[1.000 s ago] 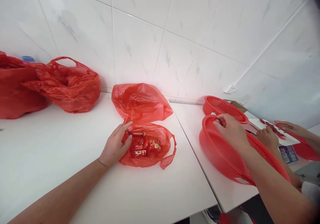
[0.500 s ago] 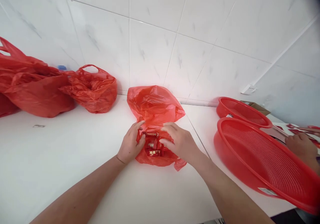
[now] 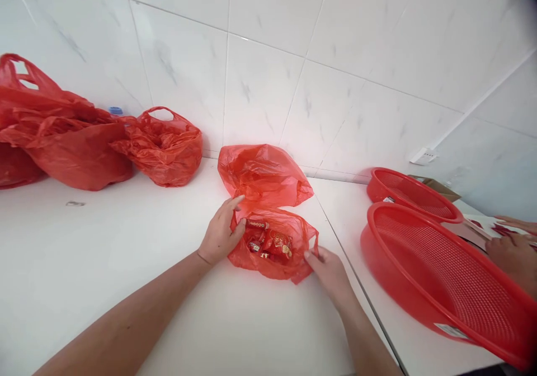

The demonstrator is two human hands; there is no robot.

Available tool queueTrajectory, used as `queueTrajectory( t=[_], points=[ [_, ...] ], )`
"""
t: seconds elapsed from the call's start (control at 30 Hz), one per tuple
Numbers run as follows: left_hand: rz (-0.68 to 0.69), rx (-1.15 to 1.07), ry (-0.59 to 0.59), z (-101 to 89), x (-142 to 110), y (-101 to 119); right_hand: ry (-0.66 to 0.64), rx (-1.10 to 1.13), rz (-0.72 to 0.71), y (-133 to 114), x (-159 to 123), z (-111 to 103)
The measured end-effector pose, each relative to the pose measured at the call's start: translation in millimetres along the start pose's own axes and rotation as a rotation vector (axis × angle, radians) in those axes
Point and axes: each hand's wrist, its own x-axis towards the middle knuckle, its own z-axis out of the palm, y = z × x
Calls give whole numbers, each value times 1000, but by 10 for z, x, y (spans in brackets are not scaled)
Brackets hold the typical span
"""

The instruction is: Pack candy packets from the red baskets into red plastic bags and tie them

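Taking the open bag [image 3: 258,267] as the clock's centre, the left hand [image 3: 220,233] is at nine o'clock, thumb and fingers parted around the bag's edge; whether it pinches the film I cannot tell. The right hand [image 3: 331,272], at four o'clock, is narrowed, thumb and fingers gripping the bag by its handle. The step in hand seems to be spreading the mouth and settling the wrapped packets [image 3: 280,243] inside. The next move probably calls for a gentle pull, since such thin film could tear.

The bag is red, crinkled and half see-through; the packets are shiny, with gold print. At twelve o'clock a second bag [image 3: 268,177] lies slack. At three to four o'clock is a stiff, round basket [image 3: 394,275] of perforated plastic. The bench [image 3: 251,325] beneath is smooth and white.
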Motion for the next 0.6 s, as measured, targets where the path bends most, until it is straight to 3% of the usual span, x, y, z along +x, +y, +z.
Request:
queueTrajectory(
  t=[0.1,0.17,0.37,0.5,0.6],
  points=[
    [-53,31,26,-105,212,55,14,181,26,-260,309,-232],
    [-86,24,73,-224,411,165,32,288,-37,-512,449,-459],
    [17,-76,324,-708,914,729,143,364,-508,-1307,509,-1005],
    [-6,-129,224,-907,1009,917,113,252,-525,-1545,577,-1103],
    [-28,-148,162,-990,964,911,154,285,-535,-1520,654,-1139]
  ],
)
